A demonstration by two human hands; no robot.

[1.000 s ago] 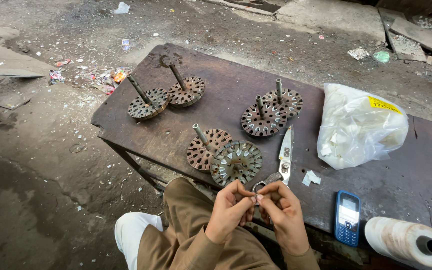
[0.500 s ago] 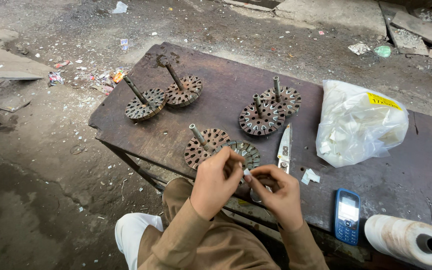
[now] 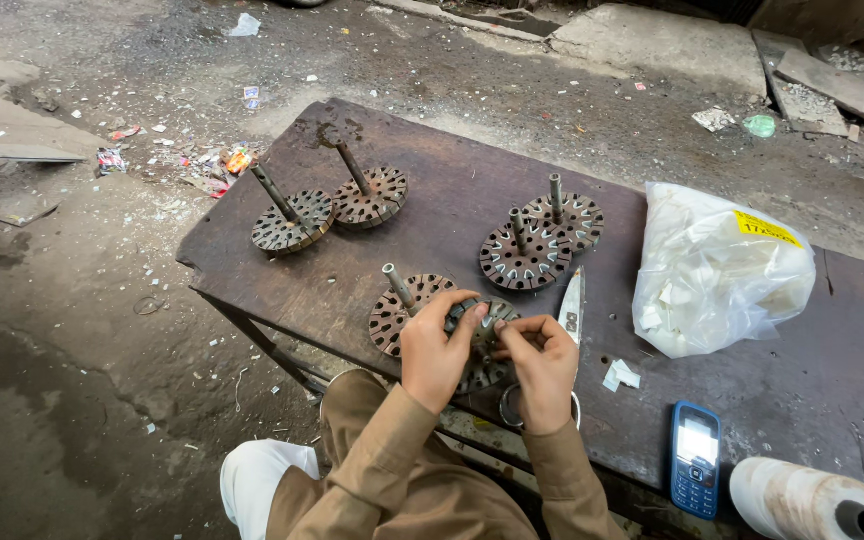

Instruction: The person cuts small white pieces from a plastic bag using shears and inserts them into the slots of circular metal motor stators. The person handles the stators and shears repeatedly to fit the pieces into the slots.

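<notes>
- head view: the left hand (image 3: pixel 436 352) cups the near-left rim of a slotted metal disc (image 3: pixel 482 345), its fingers (image 3: pixel 472 318) curled over the top edge and clamped on it, apparently to steady the disc at the near edge of the bench (image 3: pixel 452 210).
- the right hand (image 3: pixel 544 362) sits just right of the left fingers, its fingertips (image 3: pixel 512 330) pinched together on the disc's rim; whether they grip something small there i cannot tell.
- just left of the left fingers lies a second slotted disc with a shaft (image 3: pixel 399 300), its shaft tilted up, touching or nearly touching the held one.
- beyond the fingers, well apart, two pairs of like discs stand on the bench: a far-left pair (image 3: pixel 327 205) and a nearer pair (image 3: pixel 540 238), shafts pointing up, laid flat so they rest steady.
- just beyond the right fingertips lie scissors (image 3: pixel 572 305), blades pointing away, a handle loop showing below the right hand, within easy reach.
- to the right of the right hand sit paper scraps (image 3: pixel 620 375), a full white plastic bag (image 3: pixel 717 270), a blue mobile phone (image 3: pixel 695 458) and a white roll (image 3: pixel 802 500) at the near right corner.
</notes>
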